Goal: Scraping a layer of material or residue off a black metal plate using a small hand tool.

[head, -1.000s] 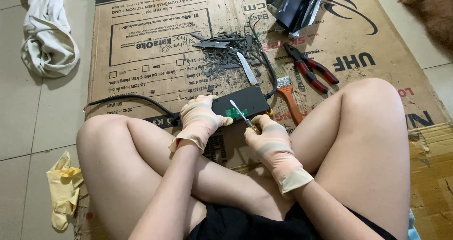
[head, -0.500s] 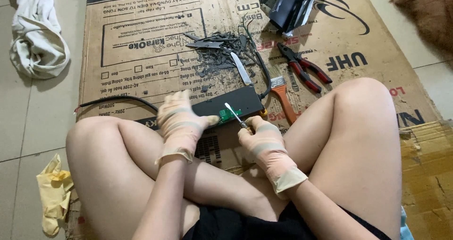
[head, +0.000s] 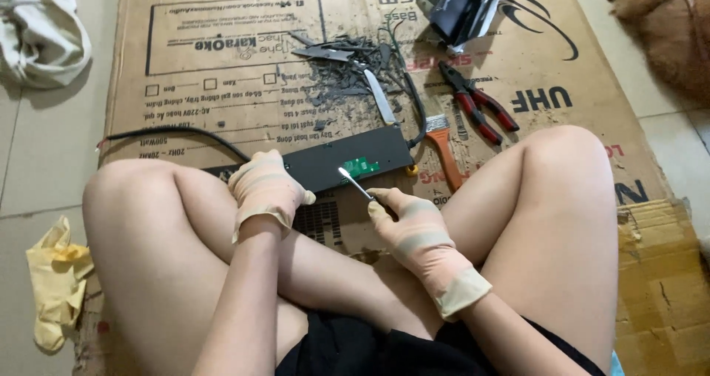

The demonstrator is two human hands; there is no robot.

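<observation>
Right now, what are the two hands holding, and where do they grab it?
The right hand grips a thin metal tool by its handle end; the left hand holds the flat black device at its near edge.

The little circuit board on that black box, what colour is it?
Green: the small circuit board shows clearly in the head view, set in the black box.

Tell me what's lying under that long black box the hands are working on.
The black box rests on a printed cardboard sheet spread over the floor. Its near-left end is hidden behind the left hand and knee, so what lies under that part cannot be seen.
</observation>
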